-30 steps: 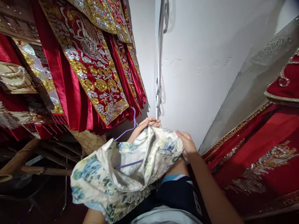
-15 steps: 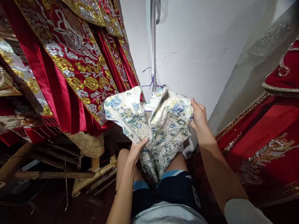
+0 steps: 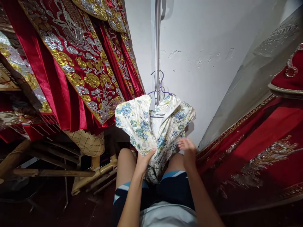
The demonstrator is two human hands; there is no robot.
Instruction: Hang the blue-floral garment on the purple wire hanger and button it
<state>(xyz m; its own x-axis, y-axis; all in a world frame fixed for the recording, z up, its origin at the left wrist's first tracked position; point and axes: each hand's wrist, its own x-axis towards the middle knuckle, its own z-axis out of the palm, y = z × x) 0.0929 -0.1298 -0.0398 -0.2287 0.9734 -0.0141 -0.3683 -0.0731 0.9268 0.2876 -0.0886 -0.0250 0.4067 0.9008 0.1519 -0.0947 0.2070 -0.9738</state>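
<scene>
A white blouse (image 3: 139,121) with blue and yellow flowers hangs in front of me on a thin purple hanger (image 3: 161,85). Its neck is open, and the hanger's lower bar shows inside. My left hand (image 3: 144,162) grips the front of the blouse low on its left part, thumb on top and the other fingers hidden behind the cloth. Beside the blouse's lower right edge is my right hand (image 3: 188,149), off the sleeve, its fingers apart and slightly blurred. Whether its fingertips touch the cloth I cannot tell.
Red robes with gold and silver embroidery (image 3: 92,80) hang at the left, above a bamboo chair (image 3: 54,172). A white wall (image 3: 199,41) with a vertical metal strip (image 3: 156,41) is ahead. More red beaded cloth (image 3: 255,151) and a clear plastic cover (image 3: 227,104) are at the right.
My right hand has let go of the right sleeve and moved down and inward. The blouse hangs straighter, its hanger turned. My left hand still holds the front.
</scene>
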